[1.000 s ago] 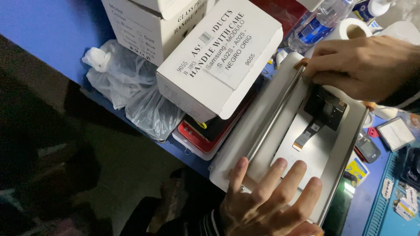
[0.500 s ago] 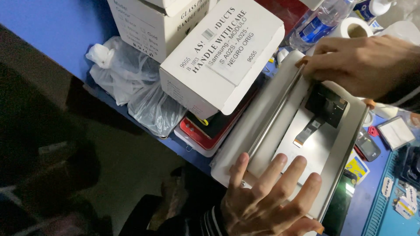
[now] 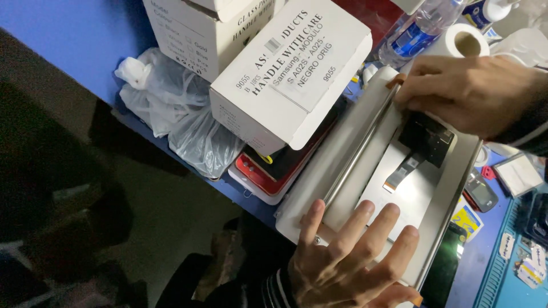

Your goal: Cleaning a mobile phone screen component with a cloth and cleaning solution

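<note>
A flat silver machine (image 3: 348, 165) with a metal roller bar lies on the blue table edge. On its plate sits a pale panel with a black part and a short flat ribbon cable (image 3: 423, 140). My left hand (image 3: 354, 256) rests on the near end of the plate, fingers spread flat, holding nothing. My right hand (image 3: 474, 94) lies over the far end, fingers curled at the top of the roller bar. What the right fingers press on is hidden under the hand.
White cardboard boxes (image 3: 291, 74) are stacked left of the machine over red and black phones (image 3: 268, 171). Crumpled clear plastic bags (image 3: 171, 114) hang at the table edge. A water bottle (image 3: 416, 28), tape roll (image 3: 465, 43) and small parts lie behind and right.
The view has shifted slightly. Both hands stay on the machine; my right hand has slid a little along its far end.
</note>
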